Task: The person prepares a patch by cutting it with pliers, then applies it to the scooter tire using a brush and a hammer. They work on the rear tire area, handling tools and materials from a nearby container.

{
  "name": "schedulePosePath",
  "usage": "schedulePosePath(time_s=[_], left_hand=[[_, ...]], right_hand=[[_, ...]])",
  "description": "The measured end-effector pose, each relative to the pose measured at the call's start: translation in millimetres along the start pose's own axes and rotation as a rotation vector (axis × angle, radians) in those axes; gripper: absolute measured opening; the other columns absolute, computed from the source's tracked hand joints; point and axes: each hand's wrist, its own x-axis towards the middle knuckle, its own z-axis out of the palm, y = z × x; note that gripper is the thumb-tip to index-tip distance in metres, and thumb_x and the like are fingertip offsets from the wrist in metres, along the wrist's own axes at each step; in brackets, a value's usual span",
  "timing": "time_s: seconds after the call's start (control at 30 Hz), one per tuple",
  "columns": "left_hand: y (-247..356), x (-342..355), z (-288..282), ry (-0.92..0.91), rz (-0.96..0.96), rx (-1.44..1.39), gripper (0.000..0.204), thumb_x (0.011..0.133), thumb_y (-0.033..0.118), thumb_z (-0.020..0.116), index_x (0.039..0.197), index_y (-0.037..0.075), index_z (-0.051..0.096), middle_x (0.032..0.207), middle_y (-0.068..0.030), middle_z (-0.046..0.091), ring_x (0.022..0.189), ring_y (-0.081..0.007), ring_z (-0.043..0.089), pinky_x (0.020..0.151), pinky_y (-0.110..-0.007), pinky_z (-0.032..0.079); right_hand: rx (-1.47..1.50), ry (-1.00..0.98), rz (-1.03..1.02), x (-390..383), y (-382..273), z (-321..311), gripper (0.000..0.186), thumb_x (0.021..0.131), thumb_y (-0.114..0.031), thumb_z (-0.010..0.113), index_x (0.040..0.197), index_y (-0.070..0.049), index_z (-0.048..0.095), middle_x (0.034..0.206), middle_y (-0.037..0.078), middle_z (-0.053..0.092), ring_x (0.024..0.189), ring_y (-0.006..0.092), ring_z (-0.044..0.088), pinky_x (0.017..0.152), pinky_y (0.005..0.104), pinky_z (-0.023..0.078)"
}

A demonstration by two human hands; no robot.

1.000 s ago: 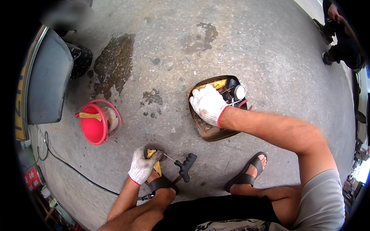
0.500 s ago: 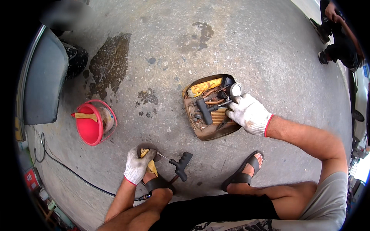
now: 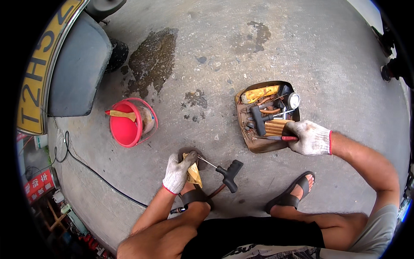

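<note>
My left hand (image 3: 178,169), in a white work glove, is closed round a crumpled yellow packet (image 3: 193,175) and the metal shaft of a black T-handle tire plug tool (image 3: 228,175). The tool's handle points right, above my left sandal; a brown strip lies just below it. A dark round shape shows partly behind this hand. My gloved right hand (image 3: 309,137) grips red-handled pliers (image 3: 290,138) at the near right of an open tool case (image 3: 242,129). Inside lie another black T-handle tool (image 3: 259,121), a round gauge (image 3: 293,100), a yellow box (image 3: 260,93) and brown strips (image 3: 276,127).
A pink bucket (image 3: 139,126) with a wooden-handled brush lying in it stands to the left. A black hose (image 3: 99,182) runs behind my left forearm. At upper left is a vehicle's mudflap (image 3: 79,64). Wet patches (image 3: 153,60) mark the concrete. Another person's feet show far right.
My right hand has shifted from beside the gauge to the case's near right side and now grips the red-handled pliers. My left hand keeps its hold. The whole view has shifted.
</note>
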Motion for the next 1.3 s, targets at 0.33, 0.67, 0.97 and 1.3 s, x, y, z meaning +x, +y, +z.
schedulePosePath(time_s=[0.33, 0.67, 0.97, 1.3], left_hand=[[2.9, -1.4, 0.1, -0.117, 0.029, -0.112, 0.022, 0.094, 0.016, 0.068, 0.105, -0.003, 0.066, 0.09, -0.0056, 0.067, 0.076, -0.0119, 0.062, 0.068, -0.028, 0.052], [0.4, -2.5, -5.8, -0.161, 0.021, -0.169, 0.024, 0.094, 0.016, 0.069, 0.109, -0.002, 0.062, 0.088, -0.006, 0.066, 0.077, -0.014, 0.063, 0.07, -0.03, 0.055], [1.5, -2.7, -4.9, -0.142, 0.008, -0.156, 0.024, 0.095, 0.017, 0.066, 0.11, -0.001, 0.063, 0.09, -0.0044, 0.065, 0.079, -0.013, 0.062, 0.071, -0.029, 0.054], [6.2, -1.7, -1.2, -0.168, 0.007, -0.111, 0.024, 0.096, 0.018, 0.063, 0.109, -0.002, 0.061, 0.088, -0.0071, 0.063, 0.079, -0.0164, 0.064, 0.071, -0.031, 0.056]], right_hand=[[0.676, -0.287, -0.022, 67.6, -70.9, 54.2, 0.037, 0.096, -0.036, 0.062, 0.091, 0.0, 0.068, 0.074, 0.015, 0.067, 0.071, 0.0236, 0.065, 0.069, 0.0392, 0.05], [-0.028, 0.199, -0.346, 72.6, -77.8, 73.2, 0.017, 0.088, -0.013, 0.063, 0.102, -0.004, 0.064, 0.08, 0.014, 0.064, 0.08, 0.0329, 0.067, 0.07, 0.0433, 0.053], [-0.31, 0.15, -0.345, 71.4, -91.5, 68.3, 0.029, 0.073, -0.012, 0.07, 0.1, -0.004, 0.065, 0.09, 0.014, 0.066, 0.086, 0.0313, 0.067, 0.068, 0.0401, 0.056], [-0.407, 0.099, -0.366, 72.6, -95.8, 64.0, 0.025, 0.076, -0.012, 0.068, 0.098, -0.002, 0.065, 0.088, 0.014, 0.066, 0.085, 0.0308, 0.068, 0.068, 0.0394, 0.057]])
